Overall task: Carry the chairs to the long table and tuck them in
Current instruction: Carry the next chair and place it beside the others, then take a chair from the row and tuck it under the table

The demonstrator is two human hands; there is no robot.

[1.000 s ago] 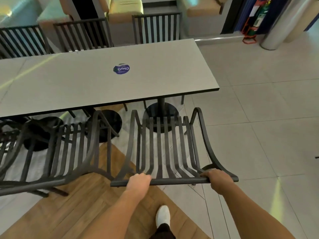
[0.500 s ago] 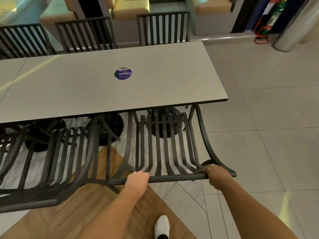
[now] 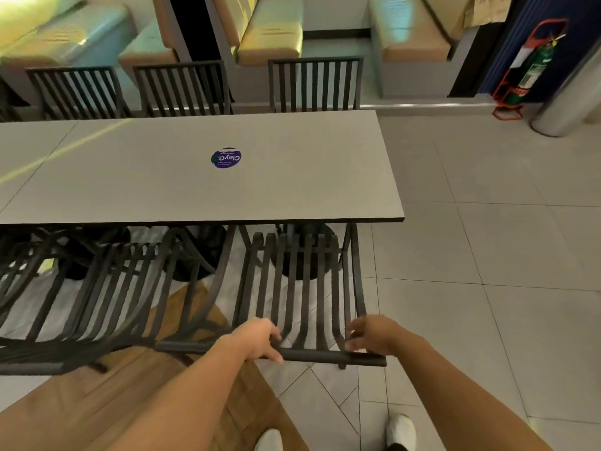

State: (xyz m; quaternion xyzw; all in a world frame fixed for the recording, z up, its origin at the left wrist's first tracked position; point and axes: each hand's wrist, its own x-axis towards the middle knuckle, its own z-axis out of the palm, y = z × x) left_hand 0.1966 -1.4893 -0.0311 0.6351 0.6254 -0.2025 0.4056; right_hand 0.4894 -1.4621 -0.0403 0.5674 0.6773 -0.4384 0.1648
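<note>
Chair point(image 3: 302, 288) seat under table point(image 3: 383, 219) near edge, right corner. Left hand point(image 3: 257, 340) loosely curled on top rail; right hand point(image 3: 370, 333) fingers spread, barely touching. Risk: slack hold lets chair skew, arms knocking table edge.

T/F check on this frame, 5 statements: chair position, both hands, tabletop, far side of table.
1. The chair at the hands has its front under the long table. True.
2. The left hand is off the chair. False: it rests on the top rail, fingers curled over it.
3. The right hand clamps the rail in a full grip. False: its fingers are loose, spread at the rail's right end.
4. A round blue sticker lies on the tabletop. True.
5. No chairs stand on the table's far side. False: three slatted chair backs show there.
</note>
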